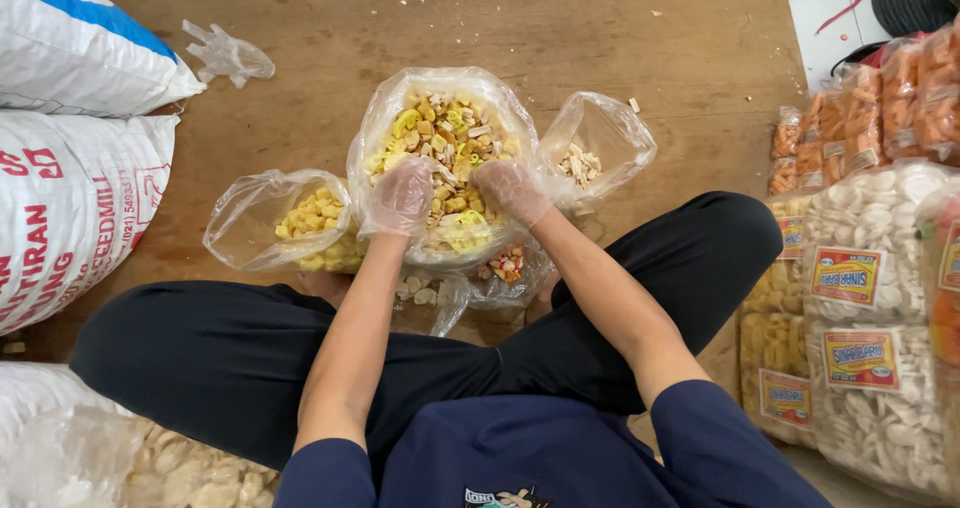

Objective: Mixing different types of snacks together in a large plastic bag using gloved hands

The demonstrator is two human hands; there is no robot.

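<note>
bare board (pixel 480 38) ahead, sacks (pixel 70 198) left, packets (pixel 870 298) right

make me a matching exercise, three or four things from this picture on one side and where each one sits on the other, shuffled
Things:
1. big clear bag of mixed crackers
2. small bag of yellow pieces
3. small bag of pale pieces
4. loose plastic glove

Places:
A. lying alone on the wooden board, far left
B. in the middle, with the left hand and right hand in it
C. just right of the big bag
D. just left of the big bag

Pairs: 1-B, 2-D, 3-C, 4-A
</note>
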